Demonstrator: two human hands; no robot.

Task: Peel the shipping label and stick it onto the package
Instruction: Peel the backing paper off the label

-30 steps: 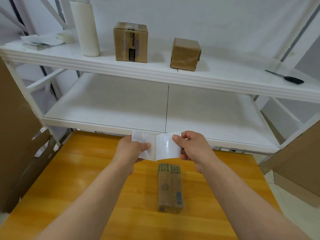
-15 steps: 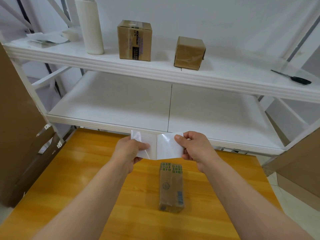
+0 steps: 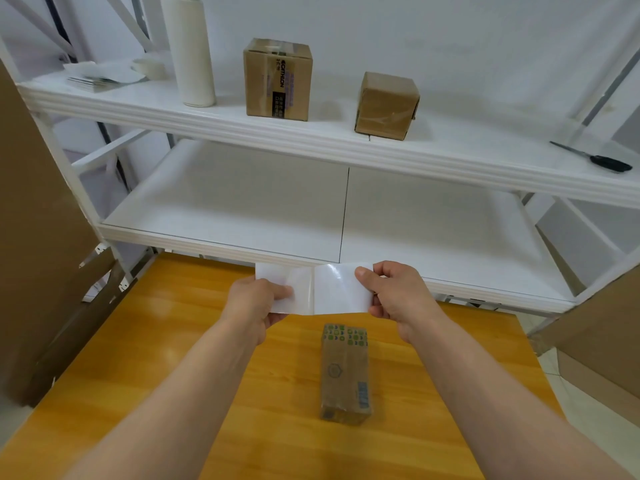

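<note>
I hold a white shipping label sheet in the air above the far part of the wooden table. My left hand pinches its left, matt part. My right hand pinches the glossy right part. The two parts meet at a crease near the middle. Below the sheet a long brown package lies flat on the table, with green printed marks at its far end and a blue mark on its near right side. Neither hand touches the package.
A white shelf rack stands behind the table. Its upper shelf carries a white bottle, two cardboard boxes, papers, a tape roll and a black-handled tool. Cardboard sheets lean at left and right.
The sheet between my hands is spread slightly wider, with my left hand drawn a little to the left. The camera has tilted, shifting the shelf in view. The package has not moved.
</note>
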